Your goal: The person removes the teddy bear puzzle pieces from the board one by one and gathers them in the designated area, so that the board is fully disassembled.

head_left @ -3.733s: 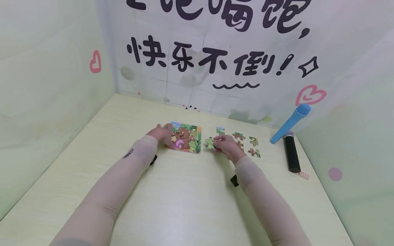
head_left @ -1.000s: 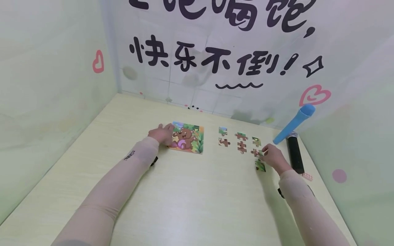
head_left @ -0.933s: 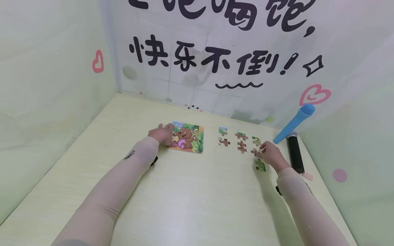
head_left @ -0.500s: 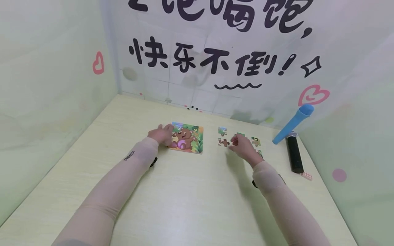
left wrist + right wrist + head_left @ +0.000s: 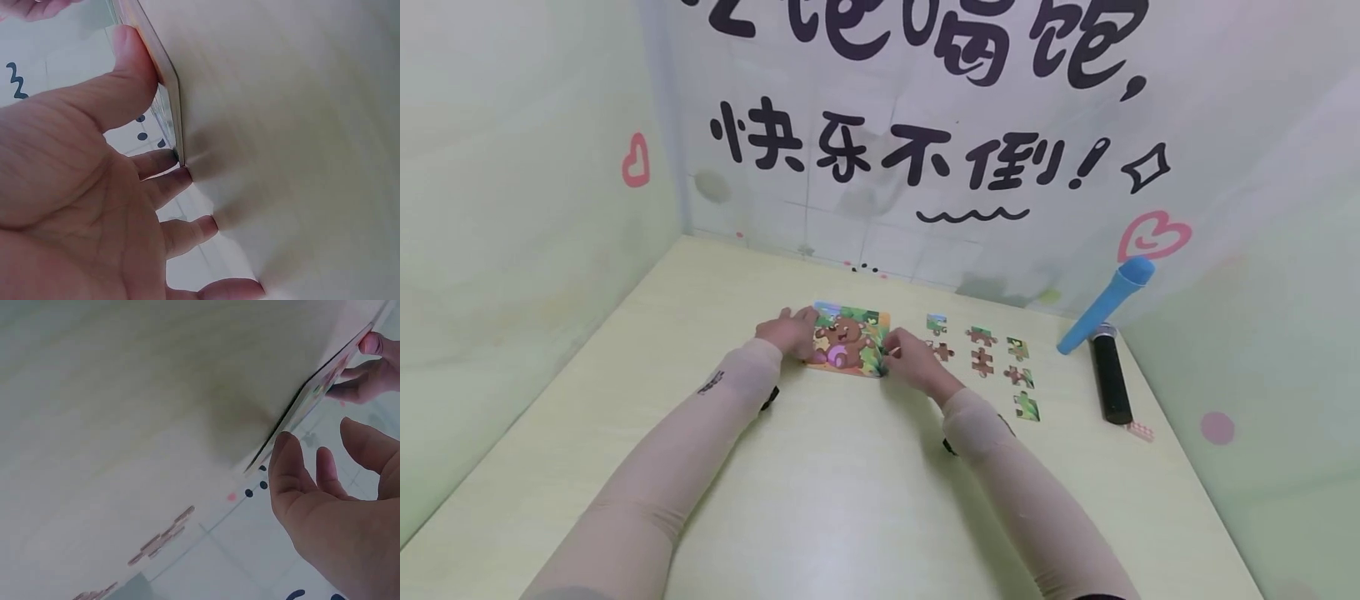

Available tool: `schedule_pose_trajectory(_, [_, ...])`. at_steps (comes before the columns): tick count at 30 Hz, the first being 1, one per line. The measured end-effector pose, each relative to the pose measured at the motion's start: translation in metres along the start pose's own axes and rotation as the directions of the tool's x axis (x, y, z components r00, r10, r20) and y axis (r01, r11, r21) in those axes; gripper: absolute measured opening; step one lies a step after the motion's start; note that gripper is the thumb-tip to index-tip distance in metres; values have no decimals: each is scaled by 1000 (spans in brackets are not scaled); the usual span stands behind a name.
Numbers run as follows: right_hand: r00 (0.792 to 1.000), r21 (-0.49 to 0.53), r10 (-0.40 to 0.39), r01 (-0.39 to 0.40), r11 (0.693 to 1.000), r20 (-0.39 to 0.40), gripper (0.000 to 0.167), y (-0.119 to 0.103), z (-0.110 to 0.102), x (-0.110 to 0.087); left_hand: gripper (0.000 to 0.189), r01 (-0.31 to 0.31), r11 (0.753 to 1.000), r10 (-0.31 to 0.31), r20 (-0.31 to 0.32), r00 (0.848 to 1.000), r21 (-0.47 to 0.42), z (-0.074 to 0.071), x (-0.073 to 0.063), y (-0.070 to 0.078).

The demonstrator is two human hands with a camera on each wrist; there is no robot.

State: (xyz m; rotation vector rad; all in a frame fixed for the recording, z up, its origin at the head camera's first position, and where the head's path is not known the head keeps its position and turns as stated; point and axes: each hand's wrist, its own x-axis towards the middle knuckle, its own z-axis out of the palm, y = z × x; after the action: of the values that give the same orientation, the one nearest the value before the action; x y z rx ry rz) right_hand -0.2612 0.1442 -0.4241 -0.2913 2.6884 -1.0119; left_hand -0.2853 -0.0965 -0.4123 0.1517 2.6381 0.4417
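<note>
A bear jigsaw puzzle (image 5: 846,340) lies flat toward the back of the table, seen edge-on in both wrist views. My left hand (image 5: 788,332) rests at its left side; the left wrist view has the thumb (image 5: 134,59) on the puzzle and the spread fingers touching the tabletop. At the right edge is my right hand (image 5: 913,360). Its bent fingertips (image 5: 282,447) reach the edge, the thumb stands apart, and nothing shows between them. Several loose puzzle pieces (image 5: 982,361) lie right of that hand, a green one (image 5: 1026,406) nearest the front.
On the right, a black microphone (image 5: 1111,375) lies beside a tilted blue microphone-shaped object (image 5: 1105,307). A small pink checked item (image 5: 1140,430) is at the black one's lower end. Printed wall sheets (image 5: 865,200) border the table (image 5: 820,500).
Earlier my right hand held the green piece near the puzzle; that piece now lies at the front right. The hand has since swung back left to the puzzle's edge. My left hand stays put.
</note>
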Motion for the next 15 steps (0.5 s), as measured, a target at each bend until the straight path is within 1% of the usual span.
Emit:
schedule_pose_trajectory(4, [1000,-42,-21,21,999,-1,27,-6,14,8,90,-5,1000,5,-5,1000,3,1,1,-2])
schedule_pose_trajectory(7, [1000,-52,-27,27,998,-3,27,-12,21,10,90,-5,1000,5,-3,1000,14,2,2,-2])
schedule_pose_trajectory(11, [1000,33,5,-5,999,9,28,-21,26,10,88,-6,1000,6,-1,1000,27,2,2,-2])
schedule_pose_trajectory(14, [999,97,35,-35,995,2,29,-27,29,8,84,-9,999,9,0,1000,32,3,3,-1])
schedule_pose_trajectory(15, [999,103,41,-41,994,-2,29,-28,29,8,82,-10,999,10,1,1000,34,3,3,-1])
